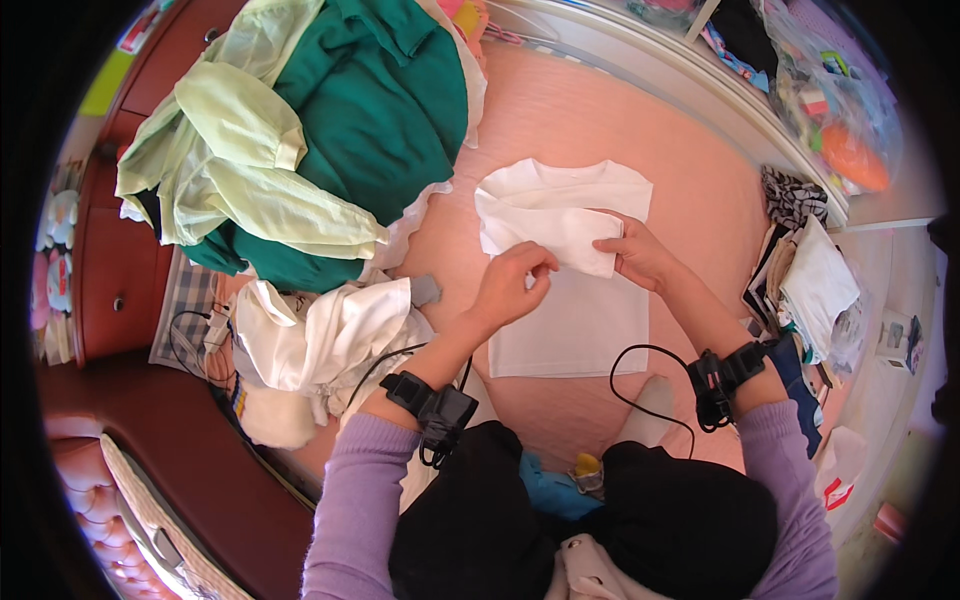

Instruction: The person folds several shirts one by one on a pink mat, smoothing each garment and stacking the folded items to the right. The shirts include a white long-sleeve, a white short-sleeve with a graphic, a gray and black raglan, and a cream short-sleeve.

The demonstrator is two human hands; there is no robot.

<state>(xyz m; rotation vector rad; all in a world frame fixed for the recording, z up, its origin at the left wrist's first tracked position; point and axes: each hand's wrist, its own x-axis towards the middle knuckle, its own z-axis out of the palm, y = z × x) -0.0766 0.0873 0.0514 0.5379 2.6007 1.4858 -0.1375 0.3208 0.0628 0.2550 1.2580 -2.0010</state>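
Observation:
A white long-sleeved top lies spread on the pink bed sheet, its neckline away from me. One sleeve is laid across its upper part. My right hand pinches the end of that sleeve between thumb and fingers, at the right side of the top. Beside the top's left edge, my left hand hovers with fingers loosely bent and the thumb apart from them. Nothing shows in its grasp. Its fingertips are close to the folded sleeve; whether they touch the cloth I cannot tell.
Green and pale yellow garments are heaped at the far left. Nearer lies a pile of white clothes. Folded clothes are stacked on the right, below a clear plastic bag. A red-brown drawer cabinet stands at left.

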